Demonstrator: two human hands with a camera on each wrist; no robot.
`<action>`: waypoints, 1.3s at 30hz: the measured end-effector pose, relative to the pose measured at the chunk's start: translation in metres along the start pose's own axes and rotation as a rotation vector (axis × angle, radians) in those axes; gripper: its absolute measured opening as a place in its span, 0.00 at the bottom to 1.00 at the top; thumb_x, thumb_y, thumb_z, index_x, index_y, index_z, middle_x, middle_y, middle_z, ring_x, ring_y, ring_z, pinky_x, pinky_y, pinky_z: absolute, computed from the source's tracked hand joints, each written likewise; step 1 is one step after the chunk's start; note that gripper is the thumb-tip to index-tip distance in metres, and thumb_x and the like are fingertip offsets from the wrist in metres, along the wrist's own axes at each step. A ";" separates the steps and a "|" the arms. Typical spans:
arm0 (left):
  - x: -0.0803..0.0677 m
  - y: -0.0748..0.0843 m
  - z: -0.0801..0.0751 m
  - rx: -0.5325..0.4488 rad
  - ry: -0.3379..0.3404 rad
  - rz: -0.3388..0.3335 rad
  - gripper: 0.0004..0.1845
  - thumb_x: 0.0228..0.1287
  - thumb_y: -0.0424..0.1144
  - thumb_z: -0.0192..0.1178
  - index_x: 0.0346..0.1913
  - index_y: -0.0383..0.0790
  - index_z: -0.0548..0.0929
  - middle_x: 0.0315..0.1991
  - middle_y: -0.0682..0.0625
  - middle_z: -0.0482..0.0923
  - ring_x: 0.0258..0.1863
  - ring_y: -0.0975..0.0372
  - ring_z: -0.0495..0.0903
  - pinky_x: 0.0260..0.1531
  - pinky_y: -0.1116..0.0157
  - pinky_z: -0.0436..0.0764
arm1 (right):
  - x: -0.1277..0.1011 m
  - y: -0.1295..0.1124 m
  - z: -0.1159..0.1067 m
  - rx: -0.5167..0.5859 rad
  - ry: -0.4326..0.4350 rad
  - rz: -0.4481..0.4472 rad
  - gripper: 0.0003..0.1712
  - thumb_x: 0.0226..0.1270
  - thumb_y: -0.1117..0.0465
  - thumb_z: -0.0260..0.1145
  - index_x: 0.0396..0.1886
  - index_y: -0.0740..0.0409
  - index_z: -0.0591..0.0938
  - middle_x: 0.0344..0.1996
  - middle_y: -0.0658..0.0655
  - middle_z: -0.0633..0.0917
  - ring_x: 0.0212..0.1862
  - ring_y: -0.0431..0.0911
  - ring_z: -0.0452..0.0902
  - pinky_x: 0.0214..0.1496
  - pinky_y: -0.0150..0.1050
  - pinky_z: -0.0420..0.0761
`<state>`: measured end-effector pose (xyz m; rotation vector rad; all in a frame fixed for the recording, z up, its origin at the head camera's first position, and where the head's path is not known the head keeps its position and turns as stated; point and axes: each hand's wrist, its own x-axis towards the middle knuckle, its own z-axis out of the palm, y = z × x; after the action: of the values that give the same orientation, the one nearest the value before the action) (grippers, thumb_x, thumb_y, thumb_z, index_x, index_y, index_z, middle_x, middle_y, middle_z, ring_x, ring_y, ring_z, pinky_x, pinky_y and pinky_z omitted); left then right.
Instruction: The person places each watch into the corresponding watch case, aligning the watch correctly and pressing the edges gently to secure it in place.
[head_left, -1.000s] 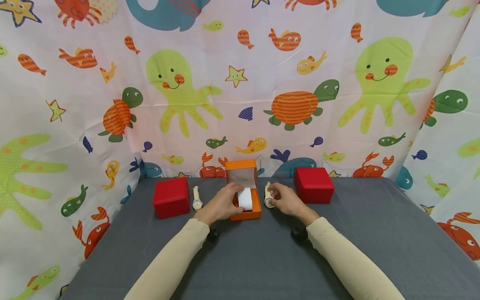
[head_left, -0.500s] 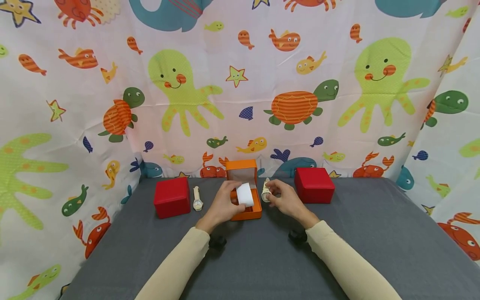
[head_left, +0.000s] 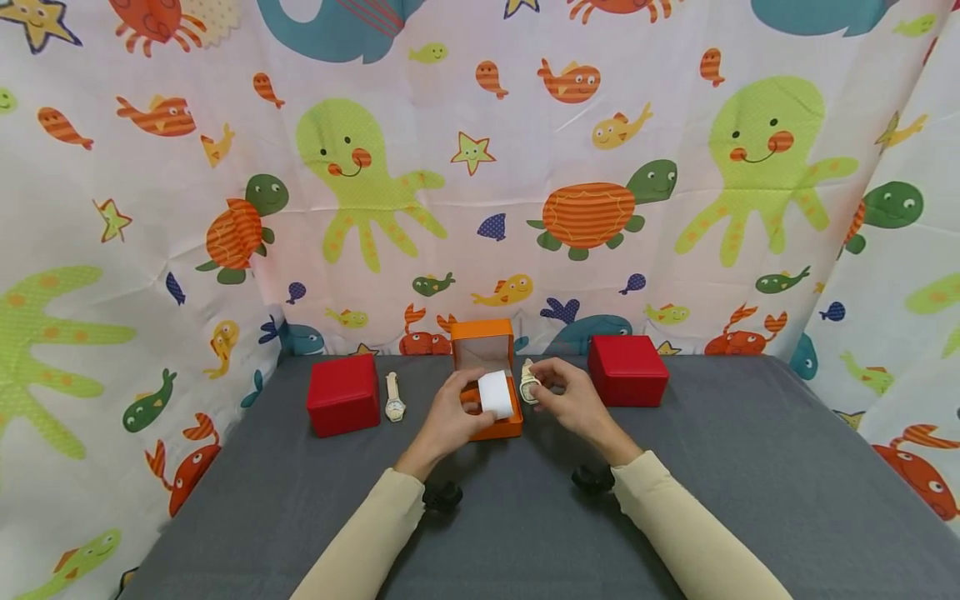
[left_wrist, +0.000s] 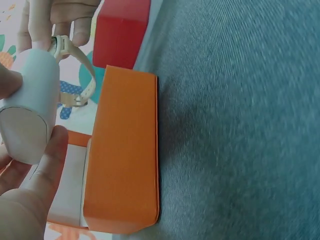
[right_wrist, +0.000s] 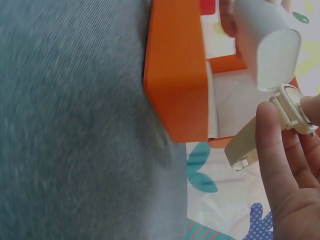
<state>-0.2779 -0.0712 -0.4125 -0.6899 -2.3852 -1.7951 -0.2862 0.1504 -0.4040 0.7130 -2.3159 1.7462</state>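
Note:
My left hand (head_left: 448, 414) pinches a white watch cushion (head_left: 495, 393) between thumb and fingers, above an orange watch box (head_left: 498, 432) whose lid (head_left: 480, 327) stands raised at the back. Just right of the box, my right hand (head_left: 576, 400) holds a cream wristwatch (head_left: 528, 385) by its case. In the right wrist view the watch strap (right_wrist: 247, 142) hangs down, close beside one end of the cushion (right_wrist: 272, 45). The left wrist view shows the strap (left_wrist: 87, 62) curving in a loop, apart from the cushion's near end (left_wrist: 22, 132).
A closed red box (head_left: 342, 396) stands at the left, and another red box (head_left: 628, 371) at the right. A second cream wristwatch (head_left: 394, 400) lies by the left red box. Behind the grey tabletop (head_left: 517, 533) hangs a curtain (head_left: 480, 208) printed with sea animals.
My left hand has lifted the cushion out of the orange box and tilted it. My right hand has raised the watch slightly and moved it left, nearer the cushion.

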 end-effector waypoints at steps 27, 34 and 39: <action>-0.002 -0.028 0.006 -0.056 -0.070 0.004 0.36 0.51 0.23 0.65 0.66 0.31 0.67 0.64 0.37 0.63 0.56 0.47 0.69 0.50 0.48 0.77 | -0.003 0.022 0.006 0.182 -0.105 0.002 0.16 0.65 0.68 0.64 0.49 0.74 0.76 0.41 0.69 0.81 0.30 0.52 0.77 0.31 0.43 0.83; -0.001 -0.035 0.005 -0.063 -0.018 0.027 0.35 0.50 0.26 0.68 0.65 0.36 0.70 0.60 0.42 0.65 0.57 0.51 0.69 0.48 0.51 0.79 | -0.005 0.017 0.010 0.192 -0.135 0.053 0.19 0.65 0.67 0.64 0.51 0.75 0.75 0.40 0.69 0.80 0.31 0.49 0.77 0.35 0.54 0.82; 0.000 -0.033 0.004 -0.050 -0.023 0.033 0.35 0.49 0.27 0.69 0.64 0.39 0.72 0.59 0.45 0.67 0.57 0.53 0.69 0.48 0.53 0.80 | -0.006 0.015 0.010 0.176 -0.141 0.078 0.17 0.65 0.66 0.64 0.50 0.73 0.76 0.41 0.70 0.80 0.33 0.53 0.78 0.38 0.54 0.83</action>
<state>-0.2900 -0.0750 -0.4437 -0.7542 -2.3364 -1.8495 -0.2858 0.1458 -0.4221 0.8088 -2.3281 2.0151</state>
